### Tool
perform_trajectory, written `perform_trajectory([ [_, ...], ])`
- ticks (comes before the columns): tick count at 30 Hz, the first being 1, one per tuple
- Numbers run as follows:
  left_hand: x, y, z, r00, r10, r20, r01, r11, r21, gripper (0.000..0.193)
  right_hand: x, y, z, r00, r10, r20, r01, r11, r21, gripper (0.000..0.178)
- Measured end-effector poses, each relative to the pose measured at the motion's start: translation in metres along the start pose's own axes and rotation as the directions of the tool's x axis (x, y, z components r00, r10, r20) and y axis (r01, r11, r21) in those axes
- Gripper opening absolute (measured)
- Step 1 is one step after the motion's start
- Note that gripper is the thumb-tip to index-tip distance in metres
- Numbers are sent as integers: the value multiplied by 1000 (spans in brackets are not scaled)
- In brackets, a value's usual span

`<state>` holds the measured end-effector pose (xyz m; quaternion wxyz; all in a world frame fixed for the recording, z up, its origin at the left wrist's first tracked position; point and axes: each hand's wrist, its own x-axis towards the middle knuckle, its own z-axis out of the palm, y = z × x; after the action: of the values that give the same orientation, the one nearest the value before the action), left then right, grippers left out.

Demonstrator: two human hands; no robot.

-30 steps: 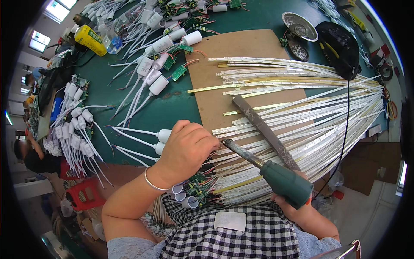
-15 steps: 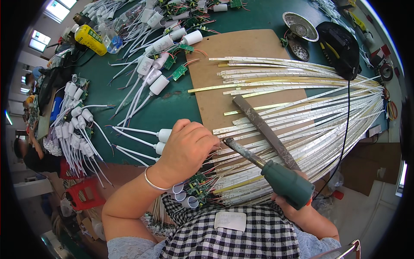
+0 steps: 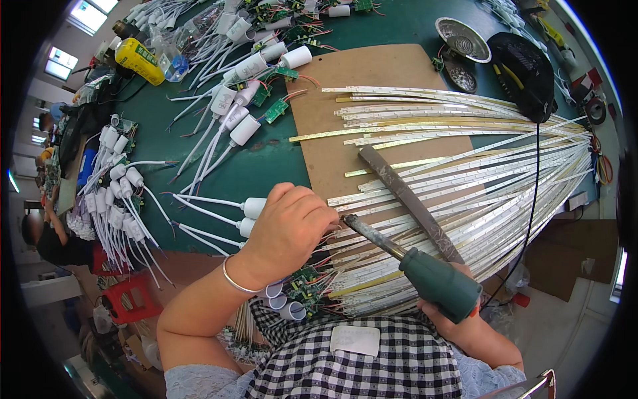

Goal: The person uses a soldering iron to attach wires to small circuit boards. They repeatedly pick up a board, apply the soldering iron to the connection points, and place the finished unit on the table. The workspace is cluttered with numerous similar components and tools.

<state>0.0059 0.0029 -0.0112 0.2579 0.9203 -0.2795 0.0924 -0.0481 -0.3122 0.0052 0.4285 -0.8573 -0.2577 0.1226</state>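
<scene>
My right hand (image 3: 434,312) is wrapped around the green handle of a soldering iron (image 3: 442,284). The iron's dark tip points up and left, right at the fingertips of my left hand (image 3: 292,229). Those fingers are pinched together on a thin wire at the ends of the LED strips (image 3: 525,179); the exact contact is too small to make out. Under my left wrist lie green circuit boards (image 3: 302,287) with white lamp caps (image 3: 293,311). A dark grey bar (image 3: 409,203) rests slantwise across the strips, just beyond the iron.
A brown board (image 3: 372,73) lies beneath the strips on the green table (image 3: 405,26). White caps with cables (image 3: 246,131) are heaped at the left and back. A metal dish (image 3: 463,40) and a black mesh cap (image 3: 523,73) stand far right. A black cord (image 3: 535,179) hangs across the strips.
The soldering iron has shifted very slightly left, its tip still by my left fingertips. My left hand stays almost in place.
</scene>
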Motion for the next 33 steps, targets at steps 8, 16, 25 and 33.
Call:
perform_trajectory([
  [8, 1, 1, 0, 1000, -7, 29, 7, 1000, -1, 22, 0, -6, -9, 960, 279, 0, -234, 803, 548, 27],
  [16, 1, 2, 0, 1000, 4, 6, -4, 1000, 11, 20, -7, 4, -1, 981, 192, 9, -190, 962, 198, 41],
  [25, 1, 2, 1, 1000, 11, 0, -11, 1000, 3, 19, -6, 4, 0, 975, 215, 63, -223, 957, 184, 45],
  [33, 1, 1, 1, 1000, 22, -3, -22, 1000, 1, 19, -4, 0, 0, 964, 253, 77, -264, 941, 212, 44],
])
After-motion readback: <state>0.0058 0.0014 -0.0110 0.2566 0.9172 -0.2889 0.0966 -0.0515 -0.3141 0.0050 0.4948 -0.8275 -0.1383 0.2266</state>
